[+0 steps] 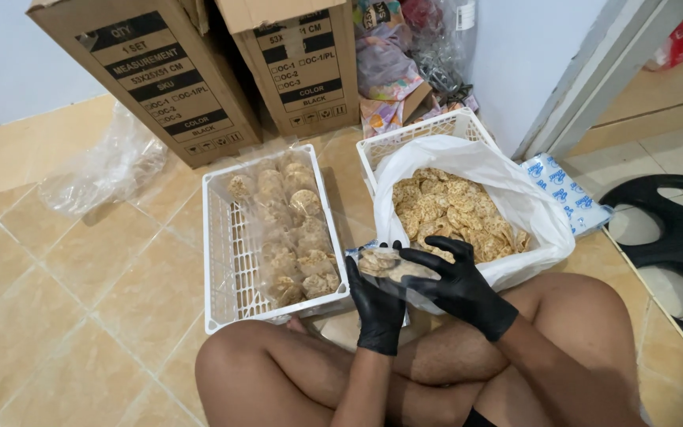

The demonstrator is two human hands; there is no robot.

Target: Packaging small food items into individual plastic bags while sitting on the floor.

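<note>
Both my hands wear black gloves and together hold a small clear plastic bag of round golden crackers above my crossed legs. My left hand grips the bag's near left edge from below. My right hand closes over its right side. Behind the bag, a white plastic basket is lined with a large white plastic bag full of loose crackers. To the left, a second white basket holds several filled clear bags of crackers laid in a row.
Two tall cardboard boxes lean against the wall behind the baskets. Crumpled clear plastic lies on the tiled floor at left. A blue-and-white packet lies right of the baskets, with a black round object at the far right.
</note>
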